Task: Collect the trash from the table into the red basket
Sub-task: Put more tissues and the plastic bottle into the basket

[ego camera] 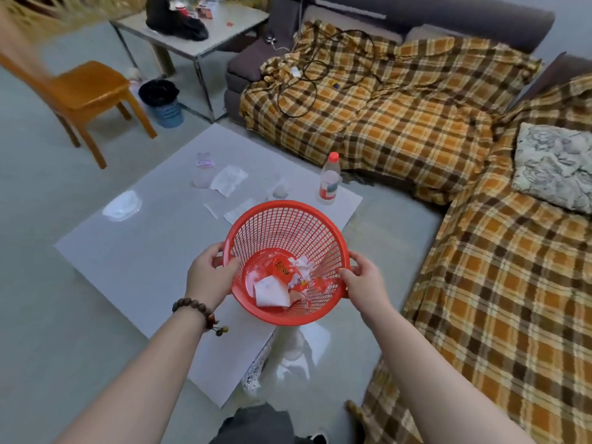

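I hold the red basket (288,232) above the near right part of the low white table (134,261). My left hand (209,274) grips its left rim, my right hand (363,278) its right rim. Inside lie crumpled white paper and an orange snack wrapper (283,272). On the table beyond the basket lie a white tissue (229,180), a small paper strip (210,210), another paper (237,211), a crumpled clear plastic piece (279,189), a clear cup (203,169), a plastic lid (122,206) and a bottle with a red cap (330,179).
A sofa under a plaid orange cover (416,129) wraps the back and right, with cables and a grey cushion (555,166) on it. A wooden chair (89,94) and a blue bin with a black bag (161,102) stand at the back left, near a side table (205,30).
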### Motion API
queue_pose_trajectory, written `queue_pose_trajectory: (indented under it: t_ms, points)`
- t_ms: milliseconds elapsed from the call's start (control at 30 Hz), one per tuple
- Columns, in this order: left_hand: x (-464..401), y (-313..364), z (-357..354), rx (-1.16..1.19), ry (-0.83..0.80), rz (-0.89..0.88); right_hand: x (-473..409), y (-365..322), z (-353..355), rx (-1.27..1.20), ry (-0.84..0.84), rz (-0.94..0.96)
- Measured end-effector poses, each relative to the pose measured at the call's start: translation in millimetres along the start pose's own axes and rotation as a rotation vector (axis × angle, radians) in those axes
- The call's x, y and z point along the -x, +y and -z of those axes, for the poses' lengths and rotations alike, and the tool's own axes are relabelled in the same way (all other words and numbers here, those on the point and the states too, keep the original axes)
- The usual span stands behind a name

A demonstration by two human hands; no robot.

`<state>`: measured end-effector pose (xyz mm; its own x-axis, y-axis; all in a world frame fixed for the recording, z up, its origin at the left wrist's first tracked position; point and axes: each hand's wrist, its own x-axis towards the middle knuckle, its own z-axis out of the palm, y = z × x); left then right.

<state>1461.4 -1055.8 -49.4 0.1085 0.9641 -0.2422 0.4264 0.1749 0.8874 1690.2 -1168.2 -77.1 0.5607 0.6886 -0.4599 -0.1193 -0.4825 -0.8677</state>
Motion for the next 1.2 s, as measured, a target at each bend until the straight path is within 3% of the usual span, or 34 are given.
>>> queue_pose_trajectory:
  t_ms: [300,700,967,1200]
  points:
    - [-40.0,-8.5,12.8,0.079,0.26,0.102,-91.6,-40.9,-49.8,0.11,-0.319,-0.003]
    - [-146.0,17.2,-22.5,0.135,0.474,0.266,-245.7,-117.3,-104.8,0.359,-0.505,-0.028]
    - [-148.4,32.8,-50.5,0.155,0.663,0.411,-291.0,-130.3,-120.8,0.509,-0.651,-0.014]
    - [-121.8,44.1,-104.6,0.184,0.952,0.535,-325.0,-129.3,-127.5,0.628,-0.891,0.049]
